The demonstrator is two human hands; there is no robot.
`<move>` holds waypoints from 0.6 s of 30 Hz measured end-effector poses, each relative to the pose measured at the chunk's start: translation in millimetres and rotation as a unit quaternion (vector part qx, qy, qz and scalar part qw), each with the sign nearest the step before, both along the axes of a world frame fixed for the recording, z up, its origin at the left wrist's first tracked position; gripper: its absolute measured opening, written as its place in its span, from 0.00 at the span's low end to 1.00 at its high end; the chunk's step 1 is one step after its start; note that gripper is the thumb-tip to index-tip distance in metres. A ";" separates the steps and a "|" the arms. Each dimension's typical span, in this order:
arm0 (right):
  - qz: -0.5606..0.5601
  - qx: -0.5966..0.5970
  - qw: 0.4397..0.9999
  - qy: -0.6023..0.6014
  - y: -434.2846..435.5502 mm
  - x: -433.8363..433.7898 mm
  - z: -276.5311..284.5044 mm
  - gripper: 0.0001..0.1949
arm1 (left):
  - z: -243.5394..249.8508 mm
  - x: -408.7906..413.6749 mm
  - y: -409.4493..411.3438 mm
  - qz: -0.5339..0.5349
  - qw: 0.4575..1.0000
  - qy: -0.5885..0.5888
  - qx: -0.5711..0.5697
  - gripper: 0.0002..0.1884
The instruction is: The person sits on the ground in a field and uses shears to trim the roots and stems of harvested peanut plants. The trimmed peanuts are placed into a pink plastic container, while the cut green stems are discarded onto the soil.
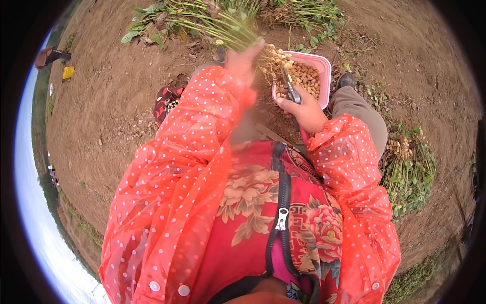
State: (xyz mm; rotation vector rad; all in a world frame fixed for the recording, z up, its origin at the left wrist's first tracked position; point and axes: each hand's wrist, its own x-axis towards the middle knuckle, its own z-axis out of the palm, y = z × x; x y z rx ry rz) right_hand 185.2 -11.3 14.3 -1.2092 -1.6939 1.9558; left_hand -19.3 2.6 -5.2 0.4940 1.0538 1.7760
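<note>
My left hand (243, 59) grips a bunch of peanut plants (212, 22) by the stems. Their roots and pale pods (274, 57) hang over the near-left rim area of a pink plastic basin (324, 76). Loose peanuts in the shell (306, 78) lie in this basin. In my right hand (308, 112) is a pair of pruning shears (291, 91), blades pointing up toward the roots. Whether the blades touch a root is hard to tell. Slight blur covers my left hand and the stems.
More pulled peanut plants (303, 15) lie on the soil beyond the basin. Another heap with pods (408, 178) is at my right. A dark red patterned bag (166, 100) sits by my left leg. My right shoe (346, 81) stands beside the basin. A yellow object (68, 72) lies far left.
</note>
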 end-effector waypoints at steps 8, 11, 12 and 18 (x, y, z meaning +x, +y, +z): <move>0.005 -0.089 0.996 0.028 1.5 -2.5 12.9 0.22 | -5.9 -2.2 0.1 -0.017 1.000 0.007 -0.003 0.12; -0.010 -0.056 0.998 0.032 1.7 -6.2 11.7 0.21 | -6.0 -0.3 0.7 -0.011 1.000 0.012 -0.007 0.11; -0.016 -0.037 0.999 0.035 1.5 -7.6 11.6 0.21 | -6.5 -0.8 0.7 -0.010 1.000 0.012 -0.010 0.11; -0.038 -0.048 0.996 0.064 -0.9 -9.7 13.7 0.19 | -10.1 -1.2 0.9 0.012 0.999 -0.019 -0.036 0.10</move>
